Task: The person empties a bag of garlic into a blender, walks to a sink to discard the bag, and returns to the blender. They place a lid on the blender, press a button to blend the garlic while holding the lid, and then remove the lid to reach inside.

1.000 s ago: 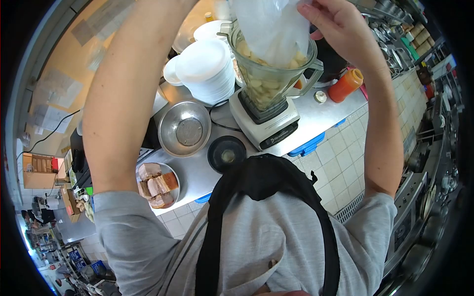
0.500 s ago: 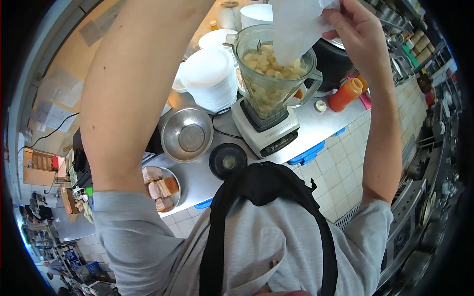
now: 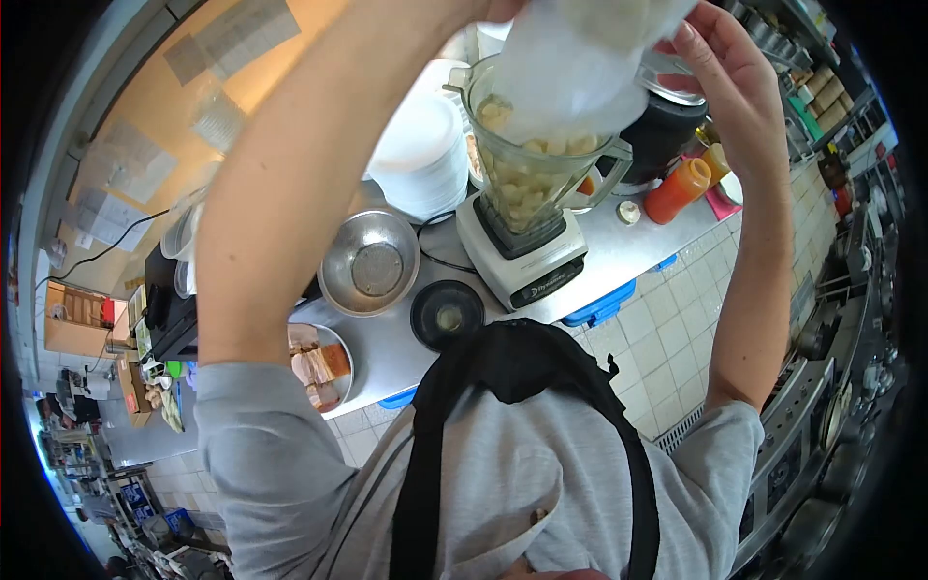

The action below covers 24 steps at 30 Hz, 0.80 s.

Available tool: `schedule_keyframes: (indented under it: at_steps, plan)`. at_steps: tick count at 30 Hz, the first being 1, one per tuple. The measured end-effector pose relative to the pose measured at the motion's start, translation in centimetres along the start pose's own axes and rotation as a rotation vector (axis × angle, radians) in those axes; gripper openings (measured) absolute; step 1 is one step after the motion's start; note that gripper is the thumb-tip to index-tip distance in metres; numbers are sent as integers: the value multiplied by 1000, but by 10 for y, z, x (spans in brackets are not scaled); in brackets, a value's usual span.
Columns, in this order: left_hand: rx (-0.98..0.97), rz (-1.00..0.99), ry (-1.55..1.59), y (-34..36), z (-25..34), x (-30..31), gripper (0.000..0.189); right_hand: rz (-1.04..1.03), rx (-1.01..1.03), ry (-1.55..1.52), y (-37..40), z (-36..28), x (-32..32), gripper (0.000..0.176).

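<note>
A translucent white plastic bag [image 3: 570, 72] hangs over the open blender jar [image 3: 619, 155], its lower end at the mouth. Pale chunks [image 3: 527, 198] fill much of the jar, and more pale stuff shows inside the bag. My right hand [image 3: 730, 63] is at the bag's right side, its fingers bent at the edge of the plastic. Only a sliver of my left hand [image 3: 505, 10] shows at the top edge, beside the bag; its fingers are out of sight. Below the jar is the white blender base [image 3: 522, 256]. The black lid [image 3: 447, 316] lies in front on the counter.
A metal bowl [image 3: 369, 263] and a dish of meat pieces [image 3: 322, 367] stand to the left. Stacked white containers [image 3: 418, 159] rise behind them. An orange-red bottle [image 3: 677, 191], a small white cap [image 3: 628, 212] and a black pot [image 3: 662, 126] are on the right.
The bag has come lower and fuller into view over the jar, covering more of its mouth. My left forearm has swung right, bringing part of that hand into view.
</note>
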<state>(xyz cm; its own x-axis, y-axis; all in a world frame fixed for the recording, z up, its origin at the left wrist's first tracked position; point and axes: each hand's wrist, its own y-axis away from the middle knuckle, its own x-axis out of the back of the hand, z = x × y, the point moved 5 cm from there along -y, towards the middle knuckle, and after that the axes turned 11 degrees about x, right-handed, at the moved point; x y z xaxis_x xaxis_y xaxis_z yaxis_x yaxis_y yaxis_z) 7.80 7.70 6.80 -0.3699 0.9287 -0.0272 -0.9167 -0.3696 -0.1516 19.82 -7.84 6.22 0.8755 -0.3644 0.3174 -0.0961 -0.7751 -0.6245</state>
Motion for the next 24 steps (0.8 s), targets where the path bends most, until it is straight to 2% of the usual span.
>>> schedule_keyframes:
  at_steps: [1, 3, 4, 5, 7, 11, 13, 15, 17, 18, 19, 20, 21, 23, 24]
  plan:
    - [73, -22, -65, 2, -20, 1, 9, 3, 10, 3, -1, -5, -4, 28]
    - [74, -31, 20, 21, -31, -23, 10, 44, -72, -42, -3, -15, -17, 34]
    - [182, 54, 31, 34, -39, -23, 25, -42, 272, 76, -3, 0, -18, 39]
    - [291, 140, 45, 42, -47, -18, 48, 182, 308, 249, 0, -13, -35, 29]
    - [337, 191, -51, 41, -56, -8, 47, 98, 212, -181, -7, 17, -27, 25]
    - [466, 292, -280, 47, -66, 12, 48, -12, 192, -101, -11, 25, -23, 16]
    - [449, 301, -290, 49, -71, 13, 52, -48, 337, 144, -17, 26, -20, 19]
    - [434, 307, -300, 49, -72, 16, 56, -61, 374, 196, -22, 30, -16, 21]
    - [205, 105, -608, 45, -61, 9, 65, -76, 406, 247, -22, 31, -16, 23]
    - [206, 105, -607, 46, -61, 11, 65, -69, 443, 254, -23, 28, -16, 23]
    - [226, 156, -867, 48, -54, 11, 67, -61, 482, 263, -23, 26, -15, 23]
    - [242, 205, -1128, 51, -44, 10, 69, -31, 369, 95, -25, 35, -11, 22]
    - [239, 201, -1130, 58, -35, 7, 69, -27, 368, 98, -27, 36, -8, 22]
    - [257, 352, -1057, 83, -16, 7, 64, -11, 401, 138, -29, 35, -4, 22]
    - [259, 349, -1057, 89, -18, 10, 64, -10, 398, 137, -28, 37, -5, 22]
